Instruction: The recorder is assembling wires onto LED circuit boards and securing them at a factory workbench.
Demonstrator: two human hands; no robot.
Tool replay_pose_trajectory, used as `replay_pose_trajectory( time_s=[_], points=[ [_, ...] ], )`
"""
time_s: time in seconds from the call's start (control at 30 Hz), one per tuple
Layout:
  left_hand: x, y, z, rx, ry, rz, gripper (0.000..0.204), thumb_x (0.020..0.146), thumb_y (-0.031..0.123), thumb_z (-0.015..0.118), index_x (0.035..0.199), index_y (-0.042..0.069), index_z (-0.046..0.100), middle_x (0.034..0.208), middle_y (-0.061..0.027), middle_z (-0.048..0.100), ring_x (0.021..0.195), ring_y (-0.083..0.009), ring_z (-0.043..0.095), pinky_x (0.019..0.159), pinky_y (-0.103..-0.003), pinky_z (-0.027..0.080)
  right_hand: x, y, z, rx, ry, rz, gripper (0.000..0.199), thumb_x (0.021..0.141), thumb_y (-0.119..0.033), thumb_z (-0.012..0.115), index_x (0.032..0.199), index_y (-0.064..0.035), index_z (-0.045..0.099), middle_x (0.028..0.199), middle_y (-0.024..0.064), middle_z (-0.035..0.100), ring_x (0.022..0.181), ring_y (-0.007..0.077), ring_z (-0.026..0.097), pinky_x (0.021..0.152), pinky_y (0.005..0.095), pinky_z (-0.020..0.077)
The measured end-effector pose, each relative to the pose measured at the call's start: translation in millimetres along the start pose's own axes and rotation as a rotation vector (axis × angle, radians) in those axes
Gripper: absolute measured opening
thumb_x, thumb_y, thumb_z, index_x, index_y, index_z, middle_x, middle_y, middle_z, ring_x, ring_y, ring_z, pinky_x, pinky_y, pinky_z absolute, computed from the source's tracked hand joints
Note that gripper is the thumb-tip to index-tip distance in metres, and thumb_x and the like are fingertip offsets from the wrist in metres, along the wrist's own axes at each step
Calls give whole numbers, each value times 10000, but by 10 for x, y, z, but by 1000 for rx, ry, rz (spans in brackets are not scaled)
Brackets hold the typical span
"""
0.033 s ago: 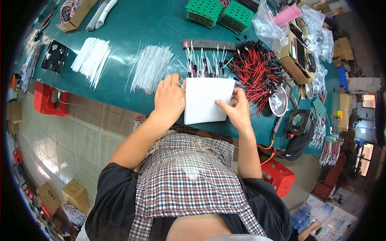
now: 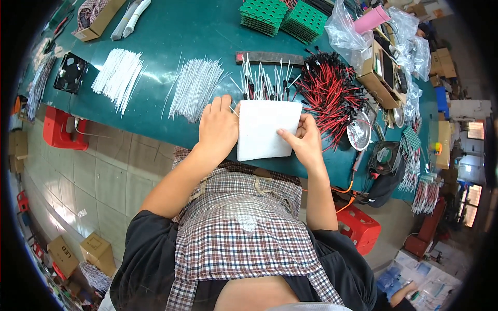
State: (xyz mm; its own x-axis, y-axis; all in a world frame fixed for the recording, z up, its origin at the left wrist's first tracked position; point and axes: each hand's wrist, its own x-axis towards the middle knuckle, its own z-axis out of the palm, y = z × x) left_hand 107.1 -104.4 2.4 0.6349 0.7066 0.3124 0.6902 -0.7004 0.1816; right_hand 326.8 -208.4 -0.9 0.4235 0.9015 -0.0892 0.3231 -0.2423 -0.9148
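A white square foam pad (image 2: 267, 129) is tilted up at the table's near edge, in front of my body. My right hand (image 2: 307, 140) grips its right side, thumb on the near face and fingers bent around the edge. My left hand (image 2: 218, 127) is closed at the pad's left edge, back of the hand up; its thumb and whatever it pinches are hidden. One thin white wire end pokes out between those fingers and the pad. Beyond the pad's far edge stand several white-tipped wires with black connectors (image 2: 264, 85), their lower parts hidden by the pad.
On the green table (image 2: 171, 31) lie two bundles of white wires (image 2: 197, 88), a heap of red and black wires (image 2: 332, 88), a dark metal bar (image 2: 272, 58) and green perforated trays (image 2: 262, 15). A round dish (image 2: 359, 132), a soldering iron (image 2: 358, 160) and a fan (image 2: 385, 158) are at right.
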Motion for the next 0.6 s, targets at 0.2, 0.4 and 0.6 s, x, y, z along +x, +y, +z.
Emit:
replay_pose_trajectory(
  time_s=[0.2,0.4,0.6],
  points=[
    [-23,-131,-94,-10,9,-40,157,855,116,565,946,43,670,976,-108,568,949,-282,555,785,-399,458,16,-167,46,-121,13,74,548,740,-216,888,1098,45,567,914,96,658,649,96,541,598,269,477],
    [-83,203,-405,-348,173,-76,192,754,-16,564,932,56,585,1009,-137,588,931,-336,566,800,-445,462,81,-148,42,-192,17,93,573,732,-258,892,1085,54,566,938,149,684,752,209,661,679,323,536],
    [-202,599,46,-384,-55,32,728,827,400,755,1445,123,489,1553,-262,310,1460,-466,262,1174,-624,215,111,-252,96,-289,30,146,569,752,-305,855,1079,92,612,935,192,712,819,263,711,730,374,570]
  ],
)
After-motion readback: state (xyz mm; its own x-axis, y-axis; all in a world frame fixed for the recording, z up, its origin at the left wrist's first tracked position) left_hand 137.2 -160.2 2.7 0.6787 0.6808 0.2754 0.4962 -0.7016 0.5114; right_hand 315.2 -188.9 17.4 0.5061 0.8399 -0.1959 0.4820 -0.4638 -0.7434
